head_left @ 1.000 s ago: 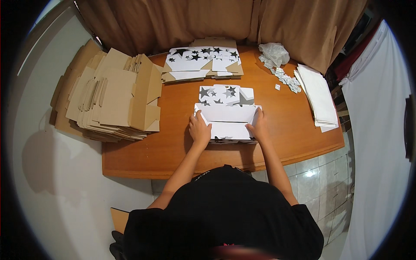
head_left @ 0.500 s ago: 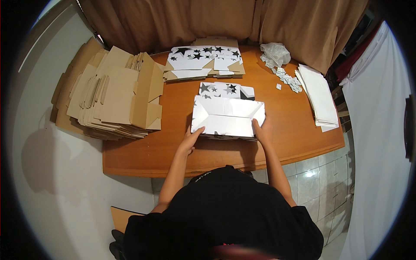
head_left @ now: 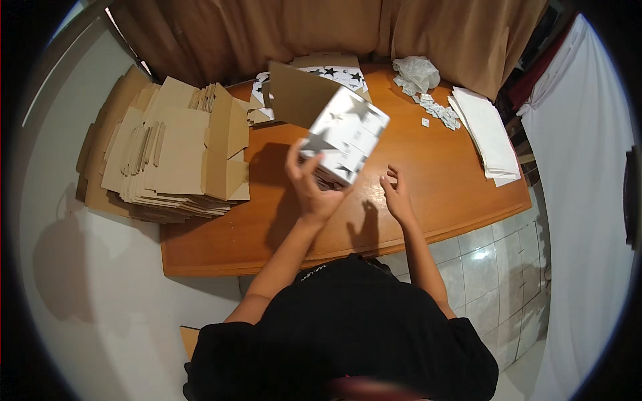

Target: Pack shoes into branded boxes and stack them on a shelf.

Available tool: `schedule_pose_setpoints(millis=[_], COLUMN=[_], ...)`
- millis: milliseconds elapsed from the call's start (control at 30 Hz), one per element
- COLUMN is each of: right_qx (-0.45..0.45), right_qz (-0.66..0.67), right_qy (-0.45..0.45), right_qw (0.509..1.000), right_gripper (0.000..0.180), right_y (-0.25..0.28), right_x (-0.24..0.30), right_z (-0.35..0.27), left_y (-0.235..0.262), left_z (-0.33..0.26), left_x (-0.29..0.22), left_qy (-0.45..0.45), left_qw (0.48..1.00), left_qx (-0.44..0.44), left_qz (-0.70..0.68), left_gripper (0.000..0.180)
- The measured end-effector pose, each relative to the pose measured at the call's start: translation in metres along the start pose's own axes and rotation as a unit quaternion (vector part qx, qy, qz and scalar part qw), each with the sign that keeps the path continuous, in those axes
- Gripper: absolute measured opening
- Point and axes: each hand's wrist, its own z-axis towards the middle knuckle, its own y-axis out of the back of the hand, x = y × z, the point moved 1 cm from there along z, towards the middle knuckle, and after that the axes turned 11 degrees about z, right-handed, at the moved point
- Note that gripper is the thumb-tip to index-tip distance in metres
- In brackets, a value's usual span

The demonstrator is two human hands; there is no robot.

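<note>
A white cardboard box with grey and black stars [head_left: 348,134] is held tilted above the table. Its brown flap [head_left: 299,93] stands out toward the far left. My left hand [head_left: 314,184] grips the box at its near lower end, fingers wrapped round the edge. To the right of the box, my right hand [head_left: 396,194] hovers over the tabletop with its fingers apart and nothing in it. Behind the box, partly hidden by it, lie flat star-printed cardboard pieces [head_left: 344,72].
Stacked brown flat cardboard [head_left: 180,147] fills the table's left side. A clear plastic bag [head_left: 416,73], small white pieces [head_left: 441,112] and a pile of white sheets [head_left: 485,137] lie at the right. A brown curtain [head_left: 254,33] hangs behind the wooden table [head_left: 428,180].
The box has been lifted and turned, so its printed side and brown flap show instead of its white inside. My right hand has let go of it; my left hand still holds it.
</note>
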Motion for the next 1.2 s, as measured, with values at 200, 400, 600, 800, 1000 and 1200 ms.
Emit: schedule_pose_setpoints(millis=[200, 400, 600, 800, 1000, 1200], right_qx=[0.017, 0.006, -0.087, -0.221, -0.150, -0.122], right_qz=[0.216, 0.179, 0.285, 0.127, -0.139, -0.162], right_qy=[-0.174, -0.241, -0.222, -0.006, 0.147, 0.173], right_qw=[0.961, 0.954, 0.928, 0.967, 0.968, 0.964], right_gripper=[0.066, 0.072, 0.061, 0.042, 0.028, 0.025], right_y=[0.004, 0.009, 0.032, 0.030, 0.001, 0.002], right_x=[0.034, -0.027, -0.095, -0.087, -0.030, -0.037], right_z=[-0.024, -0.026, -0.007, 0.004, -0.026, -0.028], left_y=[-0.033, -0.040, 0.001, 0.027, 0.030, 0.021], left_z=[-0.068, -0.119, -0.108, -0.104, -0.099, -0.091], left_x=[0.009, 0.010, 0.045, 0.091, 0.097, 0.098], left_qy=[-0.174, -0.276, -0.028, 0.124, 0.129, 0.150], left_qw=[0.969, 0.922, 0.969, 0.946, 0.921, 0.936], left_qx=[0.134, 0.267, 0.183, 0.245, 0.316, 0.294], left_qz=[0.112, 0.042, 0.165, 0.174, 0.189, 0.126], left_gripper=[0.049, 0.046, 0.053, 0.050, 0.045, 0.022])
